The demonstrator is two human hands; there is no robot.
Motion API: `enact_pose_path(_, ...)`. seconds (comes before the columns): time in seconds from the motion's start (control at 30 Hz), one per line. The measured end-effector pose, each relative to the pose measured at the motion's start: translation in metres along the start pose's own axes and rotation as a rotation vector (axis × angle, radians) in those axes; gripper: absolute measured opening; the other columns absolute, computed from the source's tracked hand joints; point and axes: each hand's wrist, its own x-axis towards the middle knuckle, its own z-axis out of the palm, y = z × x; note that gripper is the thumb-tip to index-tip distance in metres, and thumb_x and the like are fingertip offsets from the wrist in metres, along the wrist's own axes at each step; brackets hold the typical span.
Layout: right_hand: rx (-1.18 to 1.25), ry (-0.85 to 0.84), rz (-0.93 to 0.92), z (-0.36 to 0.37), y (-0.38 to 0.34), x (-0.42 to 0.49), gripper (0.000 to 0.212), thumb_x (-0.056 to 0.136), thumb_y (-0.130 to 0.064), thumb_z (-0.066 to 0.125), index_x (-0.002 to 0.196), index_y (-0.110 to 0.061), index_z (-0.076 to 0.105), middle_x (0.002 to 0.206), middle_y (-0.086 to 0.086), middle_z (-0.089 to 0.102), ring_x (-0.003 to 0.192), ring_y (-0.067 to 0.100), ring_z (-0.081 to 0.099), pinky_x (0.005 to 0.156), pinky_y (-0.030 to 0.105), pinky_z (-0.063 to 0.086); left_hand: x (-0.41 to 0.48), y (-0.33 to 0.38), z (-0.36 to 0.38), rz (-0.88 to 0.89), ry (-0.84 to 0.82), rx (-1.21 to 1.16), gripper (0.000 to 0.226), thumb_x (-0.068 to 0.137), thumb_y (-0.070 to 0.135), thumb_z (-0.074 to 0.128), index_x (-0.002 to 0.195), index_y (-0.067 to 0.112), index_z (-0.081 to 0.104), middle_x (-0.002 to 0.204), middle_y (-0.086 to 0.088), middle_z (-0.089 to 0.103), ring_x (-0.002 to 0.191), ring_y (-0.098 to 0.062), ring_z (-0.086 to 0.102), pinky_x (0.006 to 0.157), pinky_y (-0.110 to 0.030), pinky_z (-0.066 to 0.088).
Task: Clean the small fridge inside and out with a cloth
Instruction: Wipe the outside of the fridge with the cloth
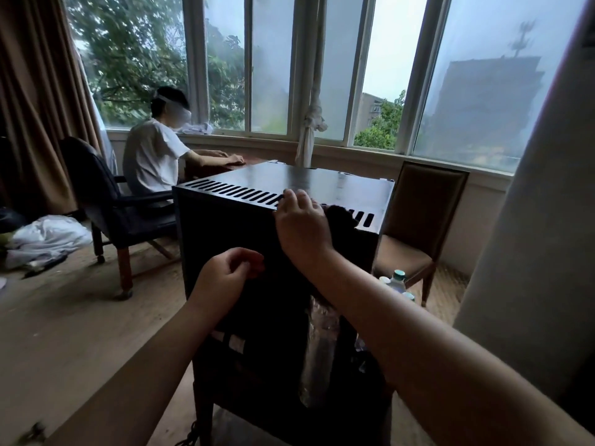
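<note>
Dark cloth [342, 217] is pressed under the flat right hand [302, 226], left hand [225, 278] loosely curled, empty; vent slots [241, 193] alongside are best wiped lengthwise.

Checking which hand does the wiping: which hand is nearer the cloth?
Right. The right hand lies against the cloth at the top edge of the fridge; the left hand is lower, in front of the fridge's dark face, apart from the cloth.
</note>
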Motion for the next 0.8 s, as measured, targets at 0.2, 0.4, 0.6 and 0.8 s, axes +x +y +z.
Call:
enact_pose_path(0.2,0.058,0.149,-0.032,-0.003,0.019,-0.01,0.025,0.072,-0.019,0.06,0.092,-0.017,0.074,0.094,-0.002,0.067,0.08,0.017,0.064,0.065,0.028,0.051,-0.002,0.014,-0.001,-0.004,0.015,0.001,0.026,0.093,-0.003,0.049,0.093,0.014,0.068,0.087,0.003,0.072,0.075,0.003,0.067,0.071,-0.008,0.05)
enact_pose_path(0.4,0.189,0.23,0.027,-0.021,0.072,-0.062,0.03,0.075,-0.027,0.07,0.102,-0.013,0.069,0.102,0.003,0.066,0.087,0.025,0.064,0.068,0.034,0.056,-0.009,0.033,0.014,-0.024,-0.062,-0.051,0.03,0.095,-0.002,0.048,0.086,0.018,0.068,0.081,-0.001,0.073,0.07,-0.002,0.066,0.067,-0.013,0.049)
enact_pose_path(0.6,0.411,0.293,0.073,-0.038,0.111,-0.094,0.025,0.081,-0.023,0.07,0.104,-0.013,0.072,0.103,0.001,0.068,0.091,0.025,0.064,0.076,0.036,0.057,-0.02,0.045,0.016,-0.016,-0.064,-0.032,0.031,0.095,0.0,0.048,0.082,0.021,0.068,0.077,0.002,0.071,0.066,0.0,0.064,0.064,-0.013,0.048)
enact_pose_path(0.8,0.672,0.239,0.299,-0.024,0.113,-0.168,0.019,0.082,-0.01,0.074,0.1,-0.012,0.072,0.1,0.001,0.069,0.088,0.021,0.067,0.077,0.036,0.055,-0.034,0.047,0.02,0.065,-0.129,0.178,0.025,0.093,0.007,0.055,0.084,0.028,0.066,0.083,0.007,0.072,0.079,-0.001,0.066,0.077,-0.013,0.047)
